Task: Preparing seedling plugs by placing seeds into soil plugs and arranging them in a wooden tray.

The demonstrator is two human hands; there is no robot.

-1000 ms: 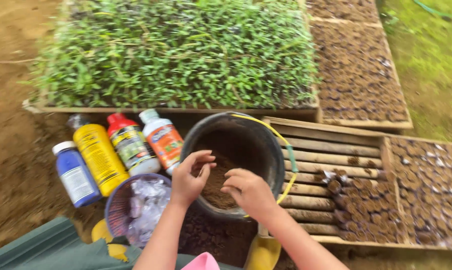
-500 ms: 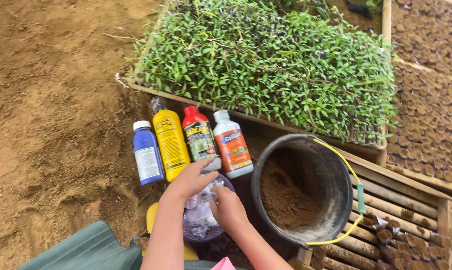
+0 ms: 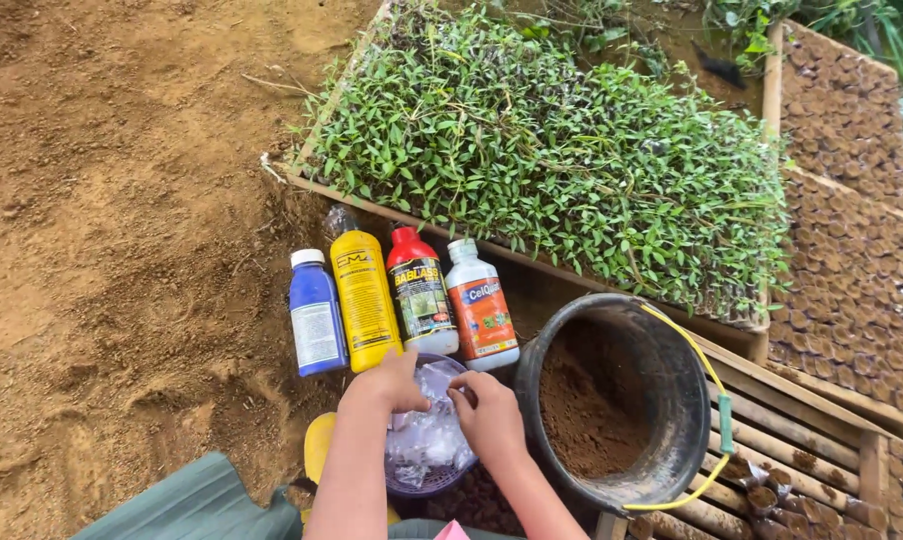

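Down at the near edge, both hands have left the black soil-filled bucket (image 3: 612, 400), and the left hand (image 3: 392, 382) and right hand (image 3: 487, 415) now pinch clear plastic pieces (image 3: 427, 440) inside the small purple round basket (image 3: 422, 482).

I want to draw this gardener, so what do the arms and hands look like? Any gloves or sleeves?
No gloves and no sleeves in view. The left hand and right hand are bare, and both forearms are uncovered down to the picture's bottom edge. No rings, watch or bracelets show.
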